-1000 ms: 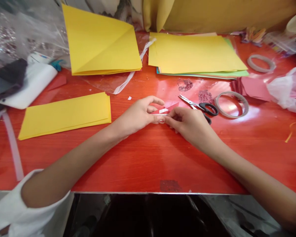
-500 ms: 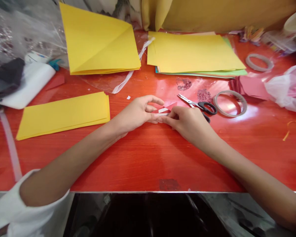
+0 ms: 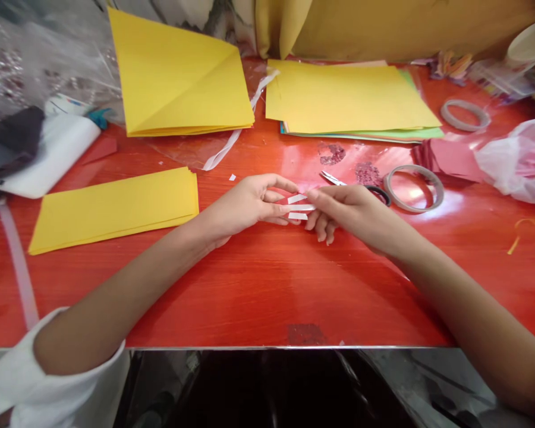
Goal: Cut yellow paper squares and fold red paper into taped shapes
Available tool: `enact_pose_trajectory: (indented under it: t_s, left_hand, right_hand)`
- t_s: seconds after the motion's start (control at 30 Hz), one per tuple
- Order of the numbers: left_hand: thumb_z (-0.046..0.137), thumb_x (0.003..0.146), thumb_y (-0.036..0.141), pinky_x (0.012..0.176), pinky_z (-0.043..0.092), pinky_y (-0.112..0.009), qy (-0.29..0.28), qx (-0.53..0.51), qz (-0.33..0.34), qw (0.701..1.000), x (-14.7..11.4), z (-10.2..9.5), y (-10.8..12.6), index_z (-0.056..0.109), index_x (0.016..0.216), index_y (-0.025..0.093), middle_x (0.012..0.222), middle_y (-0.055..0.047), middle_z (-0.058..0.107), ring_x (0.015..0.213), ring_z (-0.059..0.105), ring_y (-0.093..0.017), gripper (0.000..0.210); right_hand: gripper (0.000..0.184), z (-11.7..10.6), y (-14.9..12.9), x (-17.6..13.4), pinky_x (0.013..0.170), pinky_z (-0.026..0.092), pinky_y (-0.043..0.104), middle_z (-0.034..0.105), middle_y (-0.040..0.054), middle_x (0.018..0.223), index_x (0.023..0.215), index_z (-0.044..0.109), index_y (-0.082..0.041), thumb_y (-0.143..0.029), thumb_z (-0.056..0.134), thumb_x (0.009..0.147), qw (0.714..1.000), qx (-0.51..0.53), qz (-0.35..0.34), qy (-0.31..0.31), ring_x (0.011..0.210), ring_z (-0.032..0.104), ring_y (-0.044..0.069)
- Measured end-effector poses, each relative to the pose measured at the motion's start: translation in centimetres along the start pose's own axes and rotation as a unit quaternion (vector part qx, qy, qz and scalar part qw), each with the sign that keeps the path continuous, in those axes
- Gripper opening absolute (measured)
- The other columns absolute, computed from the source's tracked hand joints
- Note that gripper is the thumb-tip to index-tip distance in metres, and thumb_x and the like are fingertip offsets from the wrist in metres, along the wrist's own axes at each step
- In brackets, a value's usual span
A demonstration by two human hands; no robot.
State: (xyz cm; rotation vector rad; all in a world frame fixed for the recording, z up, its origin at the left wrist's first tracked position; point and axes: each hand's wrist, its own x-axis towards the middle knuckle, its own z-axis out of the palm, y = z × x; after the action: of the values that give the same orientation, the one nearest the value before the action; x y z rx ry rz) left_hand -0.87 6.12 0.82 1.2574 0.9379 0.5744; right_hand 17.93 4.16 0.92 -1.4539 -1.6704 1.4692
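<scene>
My left hand (image 3: pixel 249 205) pinches a small folded red paper piece near the middle of the red table, its thumb on the near side and fingers curled round. White strips (image 3: pixel 300 208) that look like double-sided tape lie on the piece, much of which the fingers hide. My right hand (image 3: pixel 354 208) closes thumb and forefinger on the right end of the same piece, the other fingers curled below. Just behind the right hand lie scissors (image 3: pixel 332 178), their black handles partly covered. A clear tape roll (image 3: pixel 414 208) rests right of them.
Folded yellow paper (image 3: pixel 116 208) lies left, with a large yellow sheet (image 3: pixel 187 77) behind it. Coloured sheets (image 3: pixel 348 95) are stacked at the back. On the right are another tape roll (image 3: pixel 466 125), red paper pieces (image 3: pixel 455 159) and a plastic bag (image 3: pixel 515 160). Plastic wrapping (image 3: pixel 35 53) crowds the back left.
My right hand has shifted slightly, its thumb now higher and its lower fingers showing below. More white strips show between the hands. The left hand stays nearly in place.
</scene>
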Motion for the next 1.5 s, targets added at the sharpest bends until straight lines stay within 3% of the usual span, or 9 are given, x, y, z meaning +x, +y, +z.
enact_pose_trajectory:
  t_s: [0.17,0.57,0.7,0.8,0.93,1.13,1.27,1.37,1.5]
  left_hand:
    - [0.067,0.073,0.013,0.067,0.051,-0.026,0.005,0.045,0.006,0.999,0.2,0.3,-0.2,0.058,0.099,0.012,0.080,-0.003,0.067,0.067,0.064,-0.011,0.028]
    - [0.067,0.072,0.013,0.060,0.049,-0.025,0.025,0.058,0.009,0.998,0.1,0.7,-0.2,0.058,0.088,0.012,0.071,-0.002,0.066,0.059,0.060,-0.010,0.019]
    - [0.065,0.076,0.022,0.054,0.044,-0.021,0.015,0.127,0.069,0.989,0.0,0.5,-0.4,0.060,0.077,0.015,0.066,0.001,0.062,0.055,0.056,-0.008,0.009]
    - [0.058,0.080,0.018,0.066,0.046,-0.022,0.033,0.177,0.156,0.971,-0.4,0.5,-0.4,0.066,0.083,0.018,0.078,0.001,0.065,0.070,0.060,-0.010,0.009]
    - [0.048,0.079,0.003,0.091,0.042,-0.024,0.044,0.231,0.256,0.938,-0.8,0.5,-0.3,0.070,0.087,0.022,0.099,0.000,0.065,0.097,0.059,-0.013,0.031]
    - [0.036,0.074,-0.006,0.096,0.040,-0.025,0.094,0.255,0.266,0.925,-0.6,0.5,-0.3,0.069,0.098,0.027,0.104,0.001,0.063,0.104,0.056,-0.013,0.053]
    - [0.038,0.078,-0.003,0.097,0.040,-0.025,0.105,0.233,0.259,0.931,-0.8,0.6,-0.1,0.070,0.098,0.028,0.104,0.001,0.063,0.104,0.056,-0.014,0.049]
    - [0.040,0.083,0.001,0.095,0.041,-0.026,0.119,0.281,0.297,0.905,-0.8,0.4,-0.4,0.072,0.093,0.029,0.104,0.000,0.061,0.102,0.056,-0.013,0.044]
    - [0.039,0.088,0.009,0.087,0.047,-0.030,0.152,0.346,0.404,0.833,-0.3,-0.3,-1.3,0.072,0.094,0.029,0.107,-0.001,0.061,0.097,0.057,-0.014,0.039]
  right_hand:
    - [0.034,0.5,0.0,-0.1,0.043,0.045,0.021,0.059,-0.0011,0.056,0.066,0.055,-0.017,-0.048,0.062,0.079,0.999,-0.006,-0.033,0.025,0.044,0.054,0.008]
    - [0.036,0.7,-0.6,-0.6,0.042,0.041,0.021,0.055,-0.0027,0.054,0.063,0.055,-0.018,-0.049,0.059,0.081,0.998,-0.020,-0.046,0.031,0.043,0.051,0.007]
    - [0.037,0.4,-0.5,-0.5,0.043,0.042,0.022,0.057,-0.0018,0.057,0.069,0.056,-0.019,-0.053,0.054,0.083,0.997,0.018,-0.054,0.061,0.044,0.053,0.008]
    - [0.032,0.0,-0.6,-0.5,0.042,0.044,0.021,0.061,-0.0013,0.062,0.081,0.058,-0.019,-0.050,0.051,0.086,0.993,0.086,-0.038,0.073,0.045,0.056,0.009]
    - [0.018,-0.6,-0.9,-0.7,0.047,0.048,0.020,0.063,-0.0019,0.066,0.095,0.061,-0.019,-0.027,0.065,0.080,0.990,0.133,-0.025,0.036,0.052,0.061,0.010]
    - [0.031,-0.6,-1.2,-1.0,0.056,0.051,0.022,0.067,0.0003,0.082,0.102,0.060,-0.018,-0.016,0.069,0.073,0.987,0.128,-0.048,0.081,0.060,0.063,0.009]
    - [0.028,-0.2,-1.3,-1.1,0.063,0.053,0.024,0.066,0.0002,0.080,0.100,0.061,-0.016,-0.012,0.066,0.073,0.985,0.141,-0.044,0.088,0.064,0.064,0.010]
    - [0.023,-0.1,-1.3,-1.1,0.068,0.054,0.026,0.067,0.0006,0.079,0.100,0.061,-0.016,-0.013,0.063,0.077,0.979,0.183,-0.047,0.072,0.067,0.065,0.011]
    - [0.026,-0.2,-1.1,-1.1,0.072,0.055,0.029,0.069,0.0030,0.081,0.106,0.060,-0.014,-0.019,0.062,0.080,0.975,0.213,-0.040,0.045,0.073,0.067,0.013]
